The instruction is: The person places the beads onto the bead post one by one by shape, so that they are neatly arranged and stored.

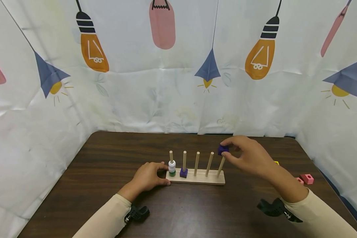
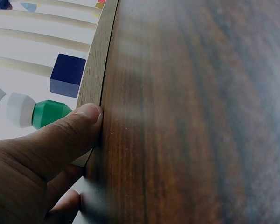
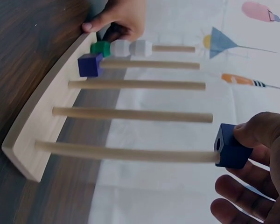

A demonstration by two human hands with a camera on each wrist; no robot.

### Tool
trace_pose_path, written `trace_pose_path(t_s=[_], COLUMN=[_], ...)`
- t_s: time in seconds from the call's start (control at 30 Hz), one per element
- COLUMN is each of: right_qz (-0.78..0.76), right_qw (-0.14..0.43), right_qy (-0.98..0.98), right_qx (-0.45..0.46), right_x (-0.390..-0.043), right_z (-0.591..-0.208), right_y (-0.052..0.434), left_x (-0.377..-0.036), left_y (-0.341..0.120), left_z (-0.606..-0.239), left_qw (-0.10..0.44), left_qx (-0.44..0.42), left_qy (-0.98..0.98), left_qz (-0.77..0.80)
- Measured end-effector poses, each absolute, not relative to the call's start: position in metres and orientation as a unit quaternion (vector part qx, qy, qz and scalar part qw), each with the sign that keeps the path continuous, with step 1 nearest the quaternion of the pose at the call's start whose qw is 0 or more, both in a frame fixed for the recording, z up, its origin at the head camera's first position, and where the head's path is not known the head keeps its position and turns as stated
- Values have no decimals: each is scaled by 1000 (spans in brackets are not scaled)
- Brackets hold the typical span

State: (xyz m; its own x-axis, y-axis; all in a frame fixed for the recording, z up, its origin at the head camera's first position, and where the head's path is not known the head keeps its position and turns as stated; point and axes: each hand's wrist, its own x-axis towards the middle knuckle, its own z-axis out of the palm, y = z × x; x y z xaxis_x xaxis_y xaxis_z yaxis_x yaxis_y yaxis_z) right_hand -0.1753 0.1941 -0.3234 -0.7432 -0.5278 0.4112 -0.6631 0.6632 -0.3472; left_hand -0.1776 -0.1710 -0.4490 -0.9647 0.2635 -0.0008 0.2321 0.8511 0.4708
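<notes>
A wooden peg board (image 1: 196, 178) with several upright pegs stands on the table. Its leftmost peg carries a green bead (image 2: 51, 113) with white beads (image 2: 20, 109) above it. On the peg beside that sits a purple cube (image 1: 183, 173) at the base. My left hand (image 1: 148, 175) grips the board's left end, thumb on the front edge. At the rightmost peg (image 3: 126, 153), my right hand (image 1: 250, 155) pinches another purple cube (image 3: 233, 145) between thumb and fingers. The cube's hole faces the peg's tip; whether the peg has entered it, I cannot tell.
Pink blocks (image 1: 307, 179) lie on the right of the dark wooden table (image 1: 107, 165). A yellow piece (image 1: 276, 162) shows partly behind the right forearm. A printed white cloth (image 1: 178, 99) hangs behind the table and along its sides.
</notes>
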Motion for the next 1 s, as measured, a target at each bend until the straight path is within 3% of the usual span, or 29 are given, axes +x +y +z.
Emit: trace_pose_path(t_s=[1.0], right_qz=[297], right_qw=[123], right_qy=[-868], right_qx=[378], right_x=[-181], right_z=[-325], right_y=[140], left_x=[-178], left_y=[-172], left_z=[-449], left_qw=[27], left_qx=[137], left_qy=[959], left_qz=[245])
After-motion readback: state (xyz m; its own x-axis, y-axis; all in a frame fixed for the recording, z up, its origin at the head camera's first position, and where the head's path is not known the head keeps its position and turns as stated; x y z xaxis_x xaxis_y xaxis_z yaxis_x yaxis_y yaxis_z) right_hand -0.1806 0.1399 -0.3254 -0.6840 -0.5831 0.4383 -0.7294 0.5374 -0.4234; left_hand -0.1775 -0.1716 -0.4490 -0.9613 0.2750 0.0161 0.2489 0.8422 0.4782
